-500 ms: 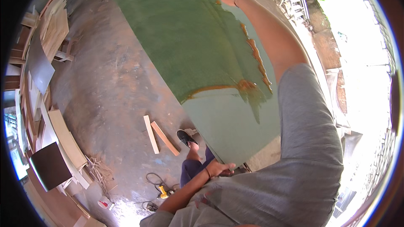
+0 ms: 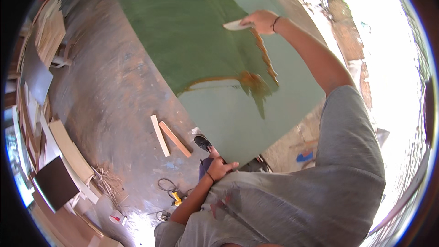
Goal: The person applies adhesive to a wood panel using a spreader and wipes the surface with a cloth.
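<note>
A long green board (image 2: 219, 128) stretches away in front of me, its far left part wet and darker green. Thick amber-brown liquid, glue-like, forms a ridge (image 2: 264, 55) along the right side of the wet area and a smear (image 2: 252, 82) at its near end. My right hand (image 2: 261, 22) is closed on a pale, flat spreader (image 2: 235, 25), whose edge meets the board beside the amber ridge. At the board's near left corner, my left hand (image 2: 220, 168) is closed around the edge, thumb on top; its other fingers are mostly hidden.
Two wood strips (image 2: 169, 137) lie on the concrete floor left of the board. Nearer are a yellow corded tool (image 2: 176, 198) and its cable. Stacked boards and offcuts (image 2: 71, 151) line the left side. A blue item (image 2: 304, 156) lies right of the board's near end.
My right hand has drawn the spreader nearer along the amber ridge, and its blade now shows broader. My left hand stays at the near corner. The view has shifted.
</note>
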The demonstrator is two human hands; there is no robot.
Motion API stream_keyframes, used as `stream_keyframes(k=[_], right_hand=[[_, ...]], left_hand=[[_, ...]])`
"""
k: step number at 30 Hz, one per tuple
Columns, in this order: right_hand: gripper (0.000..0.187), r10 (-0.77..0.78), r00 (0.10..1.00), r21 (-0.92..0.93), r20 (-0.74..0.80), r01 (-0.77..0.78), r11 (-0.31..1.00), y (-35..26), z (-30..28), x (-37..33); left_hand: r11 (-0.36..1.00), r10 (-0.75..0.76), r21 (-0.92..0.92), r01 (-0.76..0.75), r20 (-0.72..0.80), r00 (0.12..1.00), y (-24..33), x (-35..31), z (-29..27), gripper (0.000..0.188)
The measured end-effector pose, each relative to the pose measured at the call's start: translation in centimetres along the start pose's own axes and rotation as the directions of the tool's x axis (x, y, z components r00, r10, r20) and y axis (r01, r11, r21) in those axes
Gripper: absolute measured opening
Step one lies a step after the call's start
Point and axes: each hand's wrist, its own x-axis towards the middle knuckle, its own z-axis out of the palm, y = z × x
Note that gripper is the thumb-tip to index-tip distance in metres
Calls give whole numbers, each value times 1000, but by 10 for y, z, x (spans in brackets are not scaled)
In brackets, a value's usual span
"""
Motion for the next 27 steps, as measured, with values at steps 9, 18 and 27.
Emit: stream_keyframes(k=[9, 18, 27], right_hand=[[56, 196, 967, 207, 163, -227, 952, -15, 96, -236], [54, 399, 916, 235, -46, -378, 895, -51, 90, -261], [48, 385, 923, -75, -7, -385, 920, -120, 123, -263]], left_hand=[[964, -100, -244, 110, 51, 994, -19, 10, -5, 20], [976, -19, -217, 27, 37, 999, -9, -1, 3, 24], [969, -7, -247, 7, 2, 1000, -31, 3, -6, 24]])
